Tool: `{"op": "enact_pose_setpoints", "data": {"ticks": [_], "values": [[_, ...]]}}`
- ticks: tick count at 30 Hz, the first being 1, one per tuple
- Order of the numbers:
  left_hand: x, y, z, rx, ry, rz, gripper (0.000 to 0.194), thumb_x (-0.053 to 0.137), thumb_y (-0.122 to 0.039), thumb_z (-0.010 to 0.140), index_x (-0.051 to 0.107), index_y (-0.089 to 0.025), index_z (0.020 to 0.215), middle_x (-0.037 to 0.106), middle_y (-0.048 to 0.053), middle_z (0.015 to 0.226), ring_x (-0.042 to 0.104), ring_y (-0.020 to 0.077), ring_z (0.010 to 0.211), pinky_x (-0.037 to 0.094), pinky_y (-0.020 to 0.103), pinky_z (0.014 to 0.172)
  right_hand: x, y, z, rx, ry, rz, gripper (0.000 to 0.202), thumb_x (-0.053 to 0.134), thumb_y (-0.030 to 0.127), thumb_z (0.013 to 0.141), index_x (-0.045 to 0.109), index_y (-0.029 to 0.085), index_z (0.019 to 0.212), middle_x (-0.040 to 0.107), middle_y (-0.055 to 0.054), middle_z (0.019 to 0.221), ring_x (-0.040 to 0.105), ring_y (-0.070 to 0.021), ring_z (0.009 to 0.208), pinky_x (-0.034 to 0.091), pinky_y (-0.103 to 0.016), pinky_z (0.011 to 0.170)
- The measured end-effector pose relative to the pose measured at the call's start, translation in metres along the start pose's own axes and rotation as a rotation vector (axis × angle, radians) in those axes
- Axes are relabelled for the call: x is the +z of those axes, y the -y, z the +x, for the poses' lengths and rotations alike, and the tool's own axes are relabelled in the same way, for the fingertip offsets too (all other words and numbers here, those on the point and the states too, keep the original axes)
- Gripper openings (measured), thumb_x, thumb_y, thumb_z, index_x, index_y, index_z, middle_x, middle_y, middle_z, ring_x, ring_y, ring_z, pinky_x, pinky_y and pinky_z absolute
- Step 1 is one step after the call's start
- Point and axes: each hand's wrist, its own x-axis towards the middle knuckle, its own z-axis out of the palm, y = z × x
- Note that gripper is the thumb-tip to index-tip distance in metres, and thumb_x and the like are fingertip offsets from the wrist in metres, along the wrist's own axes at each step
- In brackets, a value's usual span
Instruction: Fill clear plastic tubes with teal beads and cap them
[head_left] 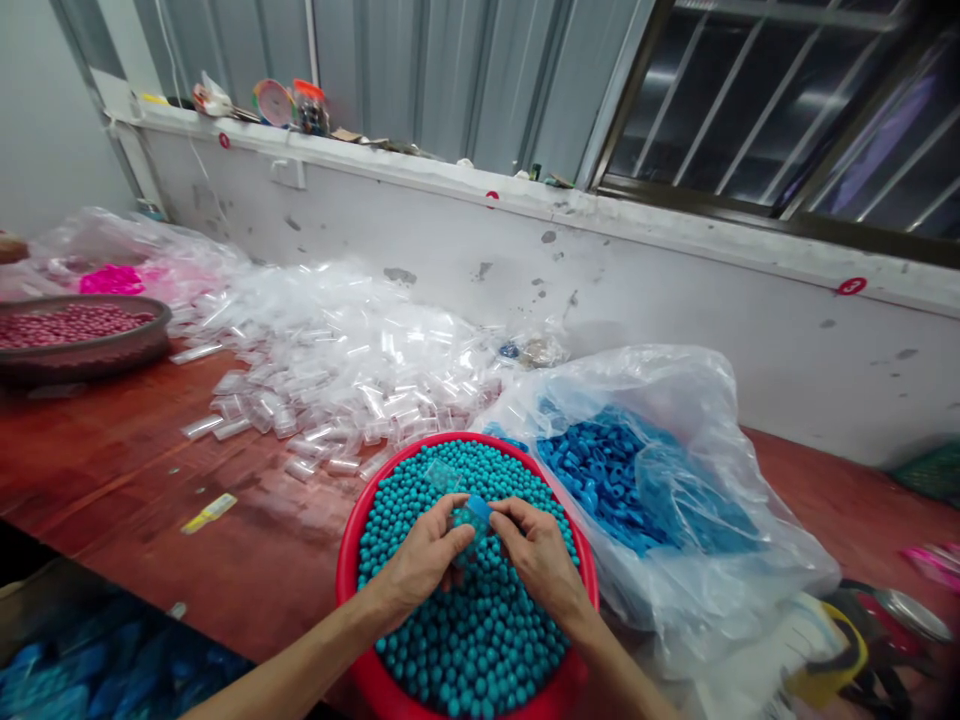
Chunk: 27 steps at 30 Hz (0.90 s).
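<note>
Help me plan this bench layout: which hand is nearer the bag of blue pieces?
Right. The right hand is over the red tub, on the side toward the bag; the left hand is over the same tub, farther from the bag.

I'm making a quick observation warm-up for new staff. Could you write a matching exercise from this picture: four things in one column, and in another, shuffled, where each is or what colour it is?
Things:
1. Tub
2. Bottle
3. Blue parts
4. Pink beads

Place or colour:
A. In a clear bag on the right
B. In a dish at the left edge
C. Red, holding teal beads
D. In the left hand

Pairs: 1-C, 2-D, 3-A, 4-B
</note>
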Motion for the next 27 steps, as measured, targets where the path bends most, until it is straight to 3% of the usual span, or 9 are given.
{"op": "enact_pose_setpoints", "data": {"ticks": [4,8,12,14,17,20,23,25,27], "values": [[0.004,-0.002,-0.004,-0.019,-0.030,-0.083,0.058,0.052,-0.040,0.073,0.033,-0.018,0.124,0.050,-0.005,0.060,0.044,0.0066,0.040,0.027,0.017,0.034,-0.003,0.002,-0.002,-0.091,0.026,-0.051,0.022,0.045,0.027,0.084,0.065,0.021,0.089,0.053,0.003,0.061,0.044,-0.0100,0.053,0.035,-0.021,0.050],[0.013,-0.005,-0.007,-0.038,-0.131,-0.081,0.047,0.050,-0.035,0.073,0.042,-0.017,0.115,0.043,-0.007,0.056,0.037,0.0048,0.037,0.025,0.016,0.033,-0.003,-0.001,-0.003,-0.174,0.134,-0.082,0.023,0.043,0.026,0.085,0.065,0.020,0.089,0.054,0.002,0.061,0.047,-0.0107,0.054,0.037,-0.021,0.052],[0.011,-0.005,-0.009,-0.029,-0.187,-0.045,0.038,0.048,-0.033,0.074,0.044,-0.019,0.110,0.039,-0.008,0.058,0.035,0.0033,0.037,0.027,0.014,0.033,-0.007,-0.006,-0.006,-0.254,0.152,-0.088,0.022,0.045,0.022,0.083,0.064,0.020,0.094,0.059,-0.002,0.077,0.054,-0.0140,0.072,0.042,-0.025,0.067],[0.004,-0.004,-0.010,-0.013,-0.102,0.021,0.038,0.048,-0.034,0.075,0.043,-0.019,0.110,0.041,-0.008,0.060,0.039,0.0038,0.036,0.029,0.014,0.033,-0.012,-0.007,-0.007,-0.206,0.198,0.010,0.021,0.050,0.021,0.080,0.064,0.023,0.096,0.056,-0.002,0.083,0.054,-0.0134,0.073,0.044,-0.025,0.067],[-0.006,-0.001,-0.012,0.017,0.082,0.058,0.038,0.049,-0.034,0.076,0.040,-0.020,0.110,0.047,-0.007,0.064,0.046,0.0053,0.039,0.035,0.015,0.035,-0.017,-0.008,-0.002,-0.004,0.250,0.265,0.025,0.059,0.025,0.072,0.063,0.023,0.097,0.053,0.001,0.083,0.052,-0.0092,0.059,0.045,-0.024,0.054],[-0.005,0.000,-0.016,0.020,0.114,0.074,0.035,0.045,-0.033,0.078,0.037,-0.021,0.110,0.047,-0.007,0.064,0.044,0.0047,0.037,0.034,0.015,0.034,-0.014,-0.006,0.005,0.150,0.137,0.430,0.050,0.066,0.027,0.063,0.054,0.020,0.112,0.056,0.002,0.079,0.052,-0.0098,0.055,0.048,-0.026,0.053],[0.003,-0.002,-0.019,0.019,-0.011,0.090,0.036,0.043,-0.032,0.079,0.036,-0.021,0.113,0.044,-0.007,0.063,0.038,0.0037,0.036,0.034,0.016,0.034,-0.007,-0.002,0.004,0.112,0.060,0.344,0.048,0.061,0.029,0.070,0.052,0.018,0.116,0.061,-0.002,0.084,0.059,-0.0164,0.072,0.050,-0.031,0.066],[0.008,-0.002,-0.021,0.023,-0.069,0.083,0.041,0.043,-0.033,0.080,0.033,-0.023,0.119,0.046,-0.006,0.067,0.037,0.0040,0.037,0.035,0.017,0.035,-0.004,0.002,-0.001,0.018,0.123,0.174,0.041,0.052,0.031,0.078,0.052,0.018,0.117,0.062,-0.006,0.098,0.058,-0.0202,0.090,0.046,-0.036,0.081],[0.011,-0.002,-0.022,0.068,-0.113,0.085,0.045,0.043,-0.032,0.080,0.031,-0.024,0.124,0.053,-0.003,0.078,0.046,0.0070,0.046,0.042,0.021,0.044,-0.001,0.006,-0.008,-0.063,0.220,-0.006,0.052,0.053,0.034,0.078,0.042,0.018,0.127,0.053,-0.009,0.120,0.050,-0.0236,0.107,0.040,-0.040,0.092]]}}
